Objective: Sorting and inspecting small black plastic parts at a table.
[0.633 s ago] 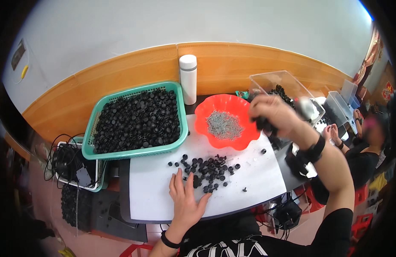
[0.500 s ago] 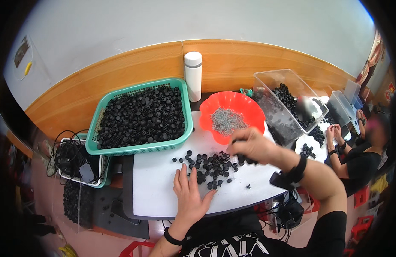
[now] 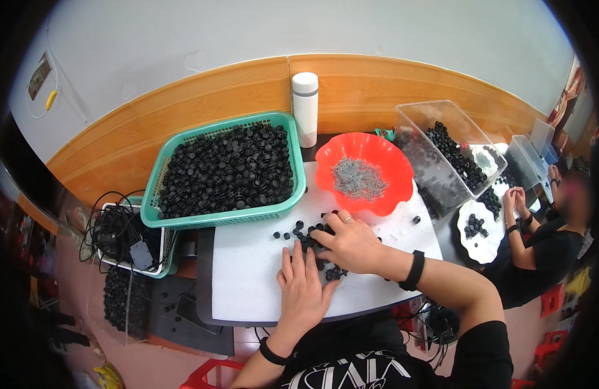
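Observation:
Small black round plastic parts lie in a loose pile on a white sheet on the table, partly hidden under my hands. My left hand rests flat at the pile's near left edge, fingers apart and holding nothing. Over the pile's right side reaches my right hand, palm down, a ring on one finger. Its fingers are apart and bent down among the parts, their tips partly hidden; I see nothing gripped in it. Just beyond it stands a red scalloped bowl holding many thin silvery metal pins.
A green basket heaped with black parts stands back left, beside a white bottle. A clear plastic bin with more parts is back right. A co-worker sits at right by a white plate. Cables fill a lower-left tray.
My right hand has come left and down onto the pile from beside the red bowl. The pile now looks more gathered between my hands. The view has shifted slightly.

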A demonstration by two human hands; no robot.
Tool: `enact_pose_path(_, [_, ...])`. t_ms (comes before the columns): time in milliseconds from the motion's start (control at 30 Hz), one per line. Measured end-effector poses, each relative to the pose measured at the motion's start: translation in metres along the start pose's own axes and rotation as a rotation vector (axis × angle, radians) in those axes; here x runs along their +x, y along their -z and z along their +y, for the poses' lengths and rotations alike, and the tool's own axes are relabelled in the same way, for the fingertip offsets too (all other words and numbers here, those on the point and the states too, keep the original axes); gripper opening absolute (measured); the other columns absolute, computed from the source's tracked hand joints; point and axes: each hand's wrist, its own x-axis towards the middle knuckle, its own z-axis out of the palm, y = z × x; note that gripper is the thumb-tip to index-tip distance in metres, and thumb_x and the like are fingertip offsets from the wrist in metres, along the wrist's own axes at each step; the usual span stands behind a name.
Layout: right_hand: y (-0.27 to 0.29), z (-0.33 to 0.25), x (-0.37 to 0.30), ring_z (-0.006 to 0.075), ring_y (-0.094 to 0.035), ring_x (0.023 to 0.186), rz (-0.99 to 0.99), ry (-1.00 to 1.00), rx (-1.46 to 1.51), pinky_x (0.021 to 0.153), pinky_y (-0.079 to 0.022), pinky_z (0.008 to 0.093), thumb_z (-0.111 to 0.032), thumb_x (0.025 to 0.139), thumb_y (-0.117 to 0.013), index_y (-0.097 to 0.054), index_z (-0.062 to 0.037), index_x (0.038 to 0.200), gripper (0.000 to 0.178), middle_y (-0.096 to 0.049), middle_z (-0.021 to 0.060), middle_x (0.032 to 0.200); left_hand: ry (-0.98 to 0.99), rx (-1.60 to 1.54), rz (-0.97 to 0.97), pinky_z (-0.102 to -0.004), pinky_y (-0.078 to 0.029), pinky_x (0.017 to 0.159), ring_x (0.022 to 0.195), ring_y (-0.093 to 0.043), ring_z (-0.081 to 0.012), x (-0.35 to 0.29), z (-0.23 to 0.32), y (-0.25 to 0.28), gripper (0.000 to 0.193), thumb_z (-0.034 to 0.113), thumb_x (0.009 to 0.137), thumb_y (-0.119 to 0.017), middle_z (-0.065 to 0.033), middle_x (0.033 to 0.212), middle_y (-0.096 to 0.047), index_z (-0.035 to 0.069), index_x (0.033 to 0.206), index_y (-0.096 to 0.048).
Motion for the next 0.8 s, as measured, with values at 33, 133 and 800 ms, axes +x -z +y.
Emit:
enact_pose_path(33, [0.005, 0.001, -0.005, 0.0349, -0.058, 0.107, 0.012, -0.006, -0.009, 0.076, -0.053, 0.0440, -0.027, 0.080, -0.076, -0.066, -0.0095, 0.114, 0.039, -0.058, 0.0165, 0.115, 0.001, -0.001, -0.001, -0.0607, -0.022, 0.111, 0.143, -0.022, -0.0521, 0.000, 0.000, -0.001, 0.082, 0.034, 0.086, -0.074, -0.0332, 0.155, -0.026, -0.011, 0.143, -0.038])
enact_pose_path(133, [0.021, -0.001, -0.022, 0.0369, -0.054, 0.118, -0.016, -0.025, -0.032, 0.083, -0.049, 0.0470, -0.031, 0.082, -0.076, -0.063, -0.0118, 0.127, 0.051, -0.055, 0.0191, 0.132, -0.011, 0.005, -0.003, -0.0598, -0.023, 0.110, 0.143, -0.024, -0.0518, 0.000, -0.001, -0.001, 0.079, 0.033, 0.087, -0.073, -0.0327, 0.155, -0.028, -0.010, 0.143, -0.039])
enact_pose_path(800, [0.023, -0.018, -0.068, 0.0445, -0.047, 0.132, -0.142, -0.131, -0.162, 0.091, -0.045, 0.0539, -0.042, 0.089, -0.067, -0.053, -0.0130, 0.143, 0.063, -0.044, 0.0225, 0.150, -0.139, 0.188, -0.070, -0.0579, -0.027, 0.108, 0.144, -0.026, -0.0495, 0.002, 0.006, -0.001, 0.073, 0.030, 0.088, -0.072, -0.0247, 0.159, -0.028, 0.001, 0.148, -0.042])
